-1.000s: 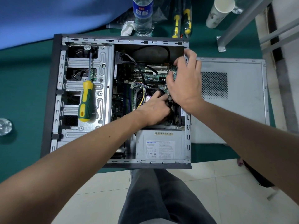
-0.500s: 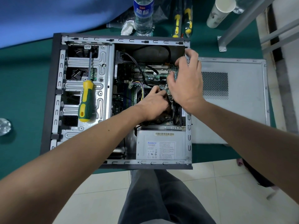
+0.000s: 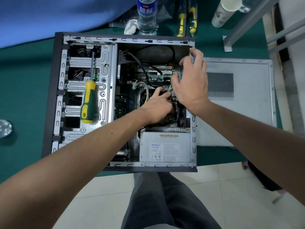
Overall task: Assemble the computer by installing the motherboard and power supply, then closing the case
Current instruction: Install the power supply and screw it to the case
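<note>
Open case (image 3: 57, 96), left hand (image 3: 158, 108) fingers curled onto motherboard (image 3: 158, 76) (grip hidden), right hand (image 3: 189, 83) fingers spread above

Our left hand (image 3: 158, 106) reaches forward, fingers curled downward. Just beside it, our right hand (image 3: 189, 83) hovers, fingers loosely spread.

Screwdriver (image 3: 88, 103) on drive cage (image 3: 105, 66), left of motherboard (image 3: 156, 75).

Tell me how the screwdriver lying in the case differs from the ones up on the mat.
The screwdriver in the case lies bare on the metal drive bay, whole length in view; the two screwdrivers on the mat sit outside the case beyond its far edge, apparently in clear packaging and partly cut off. The first has a fat green-and-yellow handle; the pair look slimmer, black and yellow. All carry yellow.
</note>
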`<move>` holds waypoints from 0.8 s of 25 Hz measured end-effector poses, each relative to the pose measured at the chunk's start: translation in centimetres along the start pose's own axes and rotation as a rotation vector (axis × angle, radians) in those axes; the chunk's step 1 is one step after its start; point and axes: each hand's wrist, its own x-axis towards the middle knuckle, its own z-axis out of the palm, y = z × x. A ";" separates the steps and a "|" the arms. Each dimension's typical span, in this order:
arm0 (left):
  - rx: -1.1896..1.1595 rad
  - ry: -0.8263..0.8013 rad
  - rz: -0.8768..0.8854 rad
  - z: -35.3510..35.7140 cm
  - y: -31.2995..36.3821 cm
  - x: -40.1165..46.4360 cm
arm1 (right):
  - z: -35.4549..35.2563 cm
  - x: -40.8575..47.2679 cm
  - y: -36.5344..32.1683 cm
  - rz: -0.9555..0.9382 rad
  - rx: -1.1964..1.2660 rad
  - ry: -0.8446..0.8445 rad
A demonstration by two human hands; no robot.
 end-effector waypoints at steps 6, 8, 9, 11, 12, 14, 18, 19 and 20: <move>-0.013 -0.003 -0.013 0.0 0.2 0.0 | 0.0 -0.1 0.0 0.003 0.001 -0.006; -0.007 -0.004 -0.006 0.0 0.2 0.1 | 0.0 0.0 0.0 0.001 -0.004 -0.006; -0.007 -0.005 -0.002 0.0 0.3 0.2 | 0.0 -0.1 0.0 0.003 -0.004 -0.008; 0.015 0.004 0.022 0.1 0.6 0.4 | 0.0 -0.1 -0.1 0.006 0.002 -0.009; 0.024 0.012 0.037 0.2 0.8 0.5 | 0.0 -0.1 -0.1 0.004 0.004 -0.008; 0.012 0.016 0.033 0.4 1.1 0.7 | 0.0 -0.1 -0.1 0.003 0.001 -0.003; -0.003 0.074 -0.033 1.2 0.9 0.7 | 0.0 -0.1 -0.1 0.001 -0.012 -0.006; -0.015 0.089 -0.040 1.2 0.8 0.7 | -0.1 -0.1 -0.1 0.003 -0.010 -0.009; -0.032 0.097 -0.039 1.2 0.6 0.7 | -0.1 -0.1 -0.1 0.005 -0.006 -0.012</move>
